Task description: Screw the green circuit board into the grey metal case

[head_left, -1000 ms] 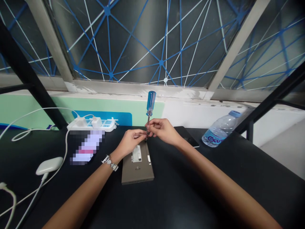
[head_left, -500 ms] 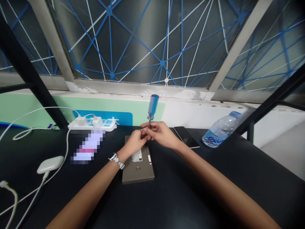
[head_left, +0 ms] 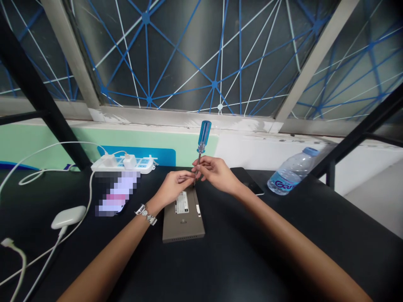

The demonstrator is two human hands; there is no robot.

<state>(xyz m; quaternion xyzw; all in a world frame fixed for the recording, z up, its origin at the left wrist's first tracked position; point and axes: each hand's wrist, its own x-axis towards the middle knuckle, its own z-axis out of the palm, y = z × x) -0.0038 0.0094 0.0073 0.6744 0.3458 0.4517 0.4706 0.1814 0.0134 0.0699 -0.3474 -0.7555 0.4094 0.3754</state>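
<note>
Screwdriver [head_left: 203, 138] now shows more shaft [head_left: 199, 157], right hand [head_left: 217, 173] pinching it (left hand [head_left: 173, 188]: grip unclear)

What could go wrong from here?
1. The screwdriver might wobble: the right hand grips its slim shaft, not the handle.
2. Its lower end could slip and scratch the brown case beneath.
3. A slip could also jab the left hand, close beside the shaft.

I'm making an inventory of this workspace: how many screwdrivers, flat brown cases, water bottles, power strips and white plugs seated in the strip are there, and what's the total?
Screwdriver: 1
Flat brown case: 1
Water bottle: 1
Power strip: 1
White plugs in the strip: 2
Total: 6
</note>
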